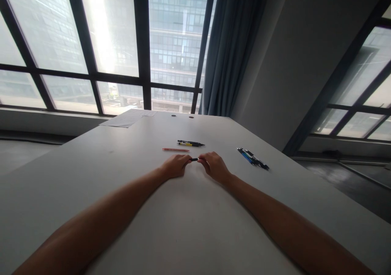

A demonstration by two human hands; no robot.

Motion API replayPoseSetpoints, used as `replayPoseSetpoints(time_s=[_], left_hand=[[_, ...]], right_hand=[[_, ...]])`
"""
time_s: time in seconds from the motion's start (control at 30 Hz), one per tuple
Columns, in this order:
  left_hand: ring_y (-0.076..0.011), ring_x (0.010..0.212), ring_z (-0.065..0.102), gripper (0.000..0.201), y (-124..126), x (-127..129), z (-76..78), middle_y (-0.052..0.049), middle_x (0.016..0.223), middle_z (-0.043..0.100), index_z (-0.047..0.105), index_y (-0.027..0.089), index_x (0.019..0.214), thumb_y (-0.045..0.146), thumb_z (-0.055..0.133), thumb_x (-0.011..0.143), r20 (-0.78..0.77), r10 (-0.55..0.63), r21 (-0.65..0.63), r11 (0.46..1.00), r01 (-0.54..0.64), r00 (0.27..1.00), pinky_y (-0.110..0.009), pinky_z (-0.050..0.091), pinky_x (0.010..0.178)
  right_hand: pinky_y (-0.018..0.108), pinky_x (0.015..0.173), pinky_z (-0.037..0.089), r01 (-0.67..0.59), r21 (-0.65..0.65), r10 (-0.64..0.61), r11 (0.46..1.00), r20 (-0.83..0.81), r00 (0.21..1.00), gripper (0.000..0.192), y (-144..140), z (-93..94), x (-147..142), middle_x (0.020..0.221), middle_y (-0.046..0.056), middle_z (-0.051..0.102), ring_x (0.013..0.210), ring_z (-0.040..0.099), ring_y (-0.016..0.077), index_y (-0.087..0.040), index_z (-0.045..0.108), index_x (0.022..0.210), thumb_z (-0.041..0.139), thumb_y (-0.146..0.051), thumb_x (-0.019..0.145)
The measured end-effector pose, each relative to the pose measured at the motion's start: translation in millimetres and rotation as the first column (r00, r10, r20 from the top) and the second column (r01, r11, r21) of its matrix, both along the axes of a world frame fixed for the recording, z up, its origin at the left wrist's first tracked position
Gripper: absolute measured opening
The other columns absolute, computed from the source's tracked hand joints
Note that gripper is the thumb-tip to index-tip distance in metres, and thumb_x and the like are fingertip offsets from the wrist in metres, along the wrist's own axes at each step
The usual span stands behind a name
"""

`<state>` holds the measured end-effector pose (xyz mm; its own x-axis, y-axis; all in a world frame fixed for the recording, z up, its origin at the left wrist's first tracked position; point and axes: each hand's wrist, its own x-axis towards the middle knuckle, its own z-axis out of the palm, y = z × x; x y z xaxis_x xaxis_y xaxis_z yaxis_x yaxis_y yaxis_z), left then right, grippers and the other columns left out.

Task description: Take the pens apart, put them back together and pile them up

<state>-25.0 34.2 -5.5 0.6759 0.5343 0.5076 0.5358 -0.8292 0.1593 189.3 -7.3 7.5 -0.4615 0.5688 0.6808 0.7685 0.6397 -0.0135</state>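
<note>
Tall windows point(110, 31) with dark frames fill the upper left and upper middle of the frame, and a blue-grey curtain point(224, 55) hangs just right of the upper middle. Below them a white table point(195, 222) stretches from the bottom edge up toward the glass, with sheets of paper point(120, 121) at its far left corner. Near the centre of the frame, a little below the middle, the left hand point(174, 166) and the right hand point(214, 166) face each other, fingertips pinched on opposite ends of a black pen point(194, 159); only a short stretch of it shows between them. Just above the left hand lies an orange pencil point(175, 149), and above that a small cluster of black and yellow pens point(186, 144). Right of centre, apart from the right hand, several blue and black pens point(246, 156) lie side by side, slanting down to the right.
</note>
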Motion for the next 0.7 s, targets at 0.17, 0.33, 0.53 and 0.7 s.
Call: replayPoseSetpoints(time_s=[0.17, 0.33, 0.53, 0.7], left_hand=[[-0.0221, 0.079, 0.066, 0.025, -3.9, 0.0, 3.2, -0.011, 0.090, 0.070, 0.062, 0.017, 0.104, 0.027, 0.041, 0.094, -0.051, -0.022, 0.033, 0.999, 0.024, 0.998, -0.032, 0.051, 0.069], [-0.0229, 0.083, 0.067, 0.024, -6.3, 0.8, 5.7, -0.011, 0.093, 0.070, 0.061, 0.017, 0.105, 0.026, 0.041, 0.094, -0.068, 0.025, 0.062, 0.998, -0.021, 0.997, -0.032, 0.052, 0.070], [-0.0215, 0.079, 0.066, 0.022, -3.8, 0.9, 2.9, -0.010, 0.088, 0.070, 0.060, 0.017, 0.102, 0.024, 0.041, 0.094, -0.034, 0.060, 0.067, 0.996, -0.057, 0.998, -0.031, 0.051, 0.069], [-0.0216, 0.081, 0.067, 0.022, -3.3, 0.5, 2.7, -0.009, 0.090, 0.070, 0.061, 0.018, 0.103, 0.025, 0.041, 0.094, -0.057, 0.057, 0.082, 0.995, -0.052, 0.997, -0.030, 0.051, 0.069]], right_hand=[[0.029, 0.068, 0.035, 0.138, -0.058, -0.135, 0.989, 0.061, 0.989, 0.046, -2.2, -0.6, -4.0, 0.064, 0.004, 0.062, 0.059, 0.053, 0.0148, -0.018, 0.059, 0.073, 0.029, -0.039, 0.101], [0.027, 0.064, 0.035, 0.169, -0.110, -0.182, 0.979, -0.123, 0.976, 0.039, -1.7, -3.6, -4.9, 0.067, 0.003, 0.063, 0.061, 0.053, 0.0161, -0.020, 0.058, 0.082, 0.038, -0.049, 0.097], [0.028, 0.068, 0.038, 0.038, -0.125, -0.057, 0.991, -0.152, 0.987, 0.029, -3.6, -3.0, -2.5, 0.071, 0.003, 0.065, 0.066, 0.055, 0.0169, -0.020, 0.059, 0.086, 0.048, -0.046, 0.093], [0.030, 0.072, 0.038, 0.009, -0.121, -0.019, 0.993, -0.079, 0.997, 0.035, -3.5, -0.7, -0.9, 0.072, 0.004, 0.066, 0.065, 0.056, 0.0163, -0.019, 0.060, 0.086, 0.036, -0.041, 0.098]])
